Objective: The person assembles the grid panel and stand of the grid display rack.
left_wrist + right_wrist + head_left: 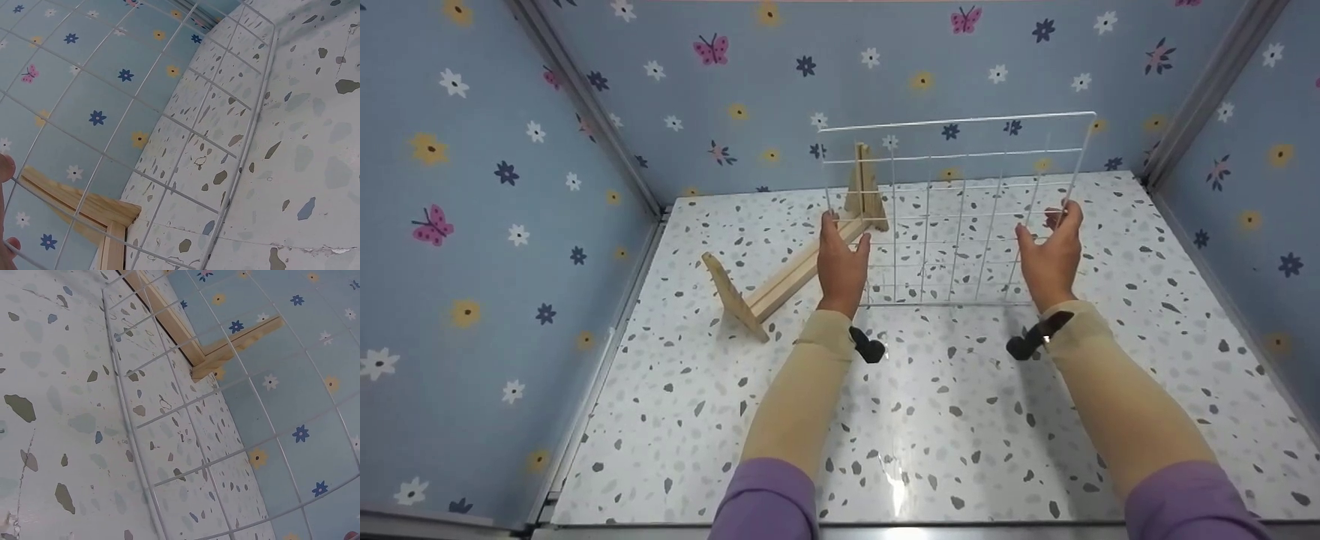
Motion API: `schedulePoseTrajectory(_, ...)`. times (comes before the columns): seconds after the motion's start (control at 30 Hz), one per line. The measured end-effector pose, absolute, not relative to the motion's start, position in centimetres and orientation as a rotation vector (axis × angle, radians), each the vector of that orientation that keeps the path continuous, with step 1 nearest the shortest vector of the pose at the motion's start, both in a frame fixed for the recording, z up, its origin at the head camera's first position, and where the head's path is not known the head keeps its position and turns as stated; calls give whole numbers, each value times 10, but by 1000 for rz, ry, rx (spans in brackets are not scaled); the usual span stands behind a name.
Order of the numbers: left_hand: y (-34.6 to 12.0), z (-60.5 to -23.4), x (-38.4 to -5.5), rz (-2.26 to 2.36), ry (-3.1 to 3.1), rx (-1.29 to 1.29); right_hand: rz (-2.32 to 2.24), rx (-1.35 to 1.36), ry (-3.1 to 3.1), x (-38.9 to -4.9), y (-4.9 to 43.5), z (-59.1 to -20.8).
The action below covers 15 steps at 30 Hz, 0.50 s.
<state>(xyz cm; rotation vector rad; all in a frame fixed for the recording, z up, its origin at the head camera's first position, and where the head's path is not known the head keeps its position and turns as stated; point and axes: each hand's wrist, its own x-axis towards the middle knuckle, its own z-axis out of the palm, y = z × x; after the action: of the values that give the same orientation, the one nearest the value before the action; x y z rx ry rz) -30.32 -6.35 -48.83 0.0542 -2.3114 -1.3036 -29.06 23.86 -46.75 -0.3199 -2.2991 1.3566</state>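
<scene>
Both hands hold a white wire grid panel (956, 121) by its side edges, tilted up with its lower edge close to the tabletop. My left hand (841, 266) grips the left side wire, and my right hand (1051, 259) grips the right one. In the left wrist view, fingertips (7, 167) show at the edge beside the grid wires. Most of the right hand lies outside the right wrist view. Behind the panel's left part stands a wooden frame (799, 270), a long bar with an upright notched piece at each end.
The speckled white tabletop (915, 420) has blue flowered panels (870, 90) at its back and sides. Metal posts (592, 105) stand at the corners. A black wrist-camera mount (868, 346) sits on the left sleeve, another (1039, 335) on the right.
</scene>
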Motion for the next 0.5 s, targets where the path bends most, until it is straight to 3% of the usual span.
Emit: schedulePoseTrajectory(0.5,-55,-495,-301,-1254,-2295,135,1366,-369,-2314,-288,238,-476)
